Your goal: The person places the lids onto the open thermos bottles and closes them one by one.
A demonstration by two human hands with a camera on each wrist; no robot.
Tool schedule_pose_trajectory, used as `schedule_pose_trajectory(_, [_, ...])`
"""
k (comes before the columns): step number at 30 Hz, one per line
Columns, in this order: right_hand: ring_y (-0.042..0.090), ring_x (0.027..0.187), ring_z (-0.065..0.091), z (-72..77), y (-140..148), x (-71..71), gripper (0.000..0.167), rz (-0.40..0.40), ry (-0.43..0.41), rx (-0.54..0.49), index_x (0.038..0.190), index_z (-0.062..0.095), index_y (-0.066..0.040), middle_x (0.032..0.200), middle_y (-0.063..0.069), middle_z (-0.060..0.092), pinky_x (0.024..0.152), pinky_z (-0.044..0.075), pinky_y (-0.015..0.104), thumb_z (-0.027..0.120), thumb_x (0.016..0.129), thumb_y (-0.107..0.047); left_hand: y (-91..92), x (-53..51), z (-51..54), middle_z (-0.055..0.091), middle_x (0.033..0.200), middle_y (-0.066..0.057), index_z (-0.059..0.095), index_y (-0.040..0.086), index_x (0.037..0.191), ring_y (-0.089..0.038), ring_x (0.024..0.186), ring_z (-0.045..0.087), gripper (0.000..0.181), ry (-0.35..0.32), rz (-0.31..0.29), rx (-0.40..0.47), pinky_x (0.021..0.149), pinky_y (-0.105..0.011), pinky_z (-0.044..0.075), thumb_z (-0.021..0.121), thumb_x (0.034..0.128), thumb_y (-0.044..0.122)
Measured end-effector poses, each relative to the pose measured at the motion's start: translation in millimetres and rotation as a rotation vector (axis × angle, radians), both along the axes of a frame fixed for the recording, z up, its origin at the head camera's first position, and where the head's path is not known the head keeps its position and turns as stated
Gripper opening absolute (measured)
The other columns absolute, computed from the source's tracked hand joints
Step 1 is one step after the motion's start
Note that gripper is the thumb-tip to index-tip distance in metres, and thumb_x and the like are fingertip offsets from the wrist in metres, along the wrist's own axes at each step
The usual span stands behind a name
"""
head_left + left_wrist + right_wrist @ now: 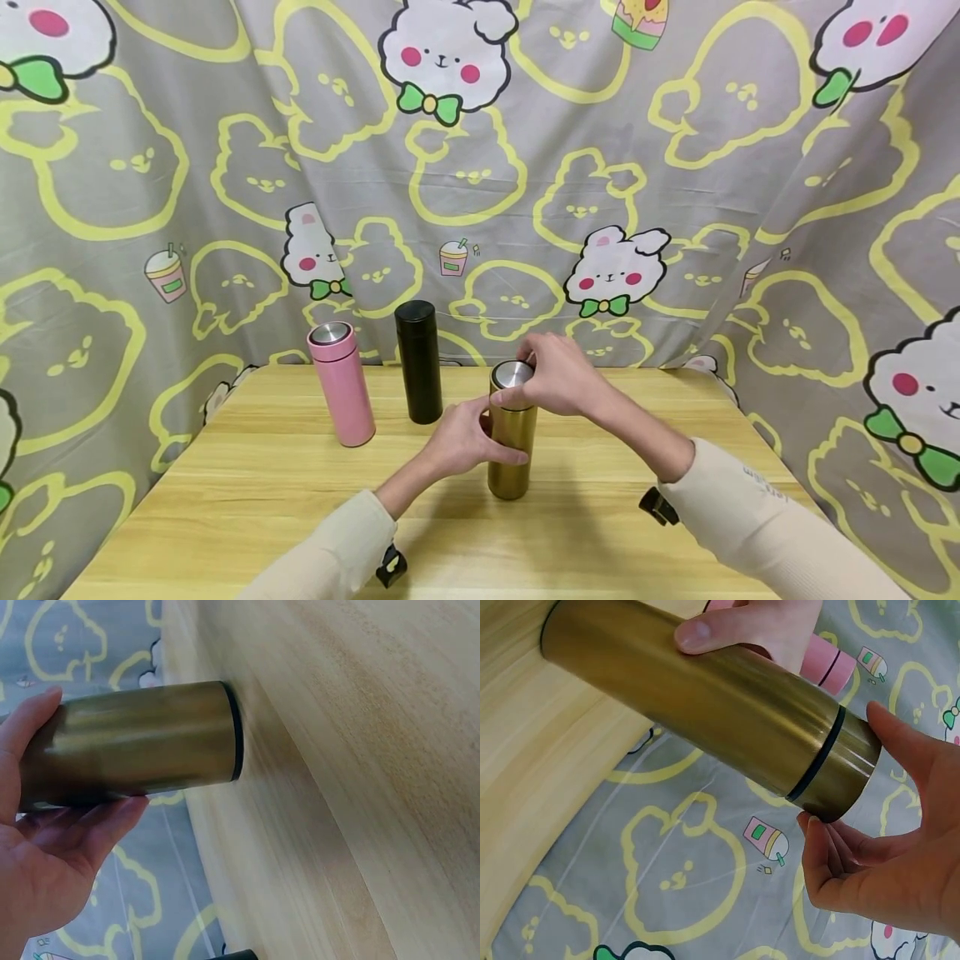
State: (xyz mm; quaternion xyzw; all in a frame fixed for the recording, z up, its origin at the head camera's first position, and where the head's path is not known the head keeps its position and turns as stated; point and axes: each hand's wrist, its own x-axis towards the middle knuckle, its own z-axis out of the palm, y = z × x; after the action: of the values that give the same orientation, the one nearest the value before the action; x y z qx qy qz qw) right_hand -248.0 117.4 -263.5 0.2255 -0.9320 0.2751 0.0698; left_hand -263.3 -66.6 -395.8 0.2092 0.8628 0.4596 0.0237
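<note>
A gold thermos flask (512, 475) stands upright on the wooden table, its lid topped with a silver disc. My left hand (463, 437) grips the flask's body from the left, thumb across the near side. From the right, my right hand (561, 375) holds the lid (842, 769) between thumb and fingers. In the right wrist view a dark ring separates lid and body. The left wrist view shows the flask's dark-edged base (236, 731) close to the tabletop, with the left hand (52, 855) around the upper part.
A pink thermos flask (345, 396) with a silver-topped lid stands at the left. Between it and the gold one, farther back, is a black flask (420, 367). A patterned curtain (480, 192) hangs behind the wooden table (300, 500).
</note>
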Motion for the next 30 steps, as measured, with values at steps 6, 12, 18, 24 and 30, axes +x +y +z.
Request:
schedule_pose_trajectory(6, [0.015, 0.068, 0.057, 0.9, 1.7, -0.8, 0.045, 0.02, -0.024, 0.016, 0.089, 0.066, -0.008, 0.078, 0.0, 0.065, 0.059, 0.045, 0.029, 0.091, 0.07, -0.041, -0.3, 0.6, 0.4, 0.075, 0.102, 0.009, 0.065, 0.025, 0.124, -0.008, 0.091, 0.071, 0.069, -0.011, -0.002, 0.002, 0.077, -0.031, 0.058, 0.094, 0.0661, 0.048])
schedule_pose_trajectory(12, [0.027, 0.102, 0.062, 9.0, 1.0, -1.9, 0.084, 0.035, -0.143, 0.105, 0.133, 0.055, 0.002, 0.119, 0.017, 0.064, 0.082, 0.054, 0.038, 0.089, 0.074, -0.047, -0.5, 0.0, 1.4, 0.075, 0.104, 0.007, 0.064, 0.022, 0.125, -0.009, 0.093, 0.07, 0.071, -0.022, 0.004, -0.013, 0.079, -0.031, 0.059, 0.094, 0.0659, 0.048])
schedule_pose_trajectory(18, [0.038, 0.131, 0.055, 18.8, 1.0, -1.8, 0.088, 0.125, -0.271, 0.097, 0.151, 0.041, -0.002, 0.147, 0.024, 0.052, 0.107, 0.047, 0.049, 0.088, 0.079, -0.023, -0.2, -0.8, 1.8, 0.075, 0.106, 0.008, 0.065, 0.023, 0.123, -0.009, 0.094, 0.071, 0.068, -0.025, -0.011, -0.007, 0.081, -0.033, 0.059, 0.094, 0.0661, 0.047])
schedule_pose_trajectory(24, [0.026, 0.113, 0.063, 21.4, 2.4, -3.6, 0.074, 0.207, -0.277, 0.128, 0.146, 0.051, -0.002, 0.137, 0.017, 0.061, 0.098, 0.052, 0.041, 0.082, 0.079, -0.003, 0.4, -1.4, 2.2, 0.076, 0.104, 0.008, 0.066, 0.026, 0.119, -0.008, 0.094, 0.072, 0.065, -0.008, -0.014, -0.009, 0.08, -0.032, 0.059, 0.095, 0.0644, 0.047])
schedule_pose_trajectory(30, [0.022, 0.104, 0.065, 19.0, 2.8, -5.6, 0.065, 0.202, -0.228, 0.122, 0.138, 0.06, -0.003, 0.127, 0.012, 0.068, 0.093, 0.054, 0.038, 0.083, 0.077, -0.005, 0.1, -1.5, 2.1, 0.076, 0.103, 0.008, 0.066, 0.026, 0.119, -0.008, 0.093, 0.072, 0.065, 0.005, -0.013, -0.021, 0.079, -0.03, 0.059, 0.095, 0.0644, 0.047])
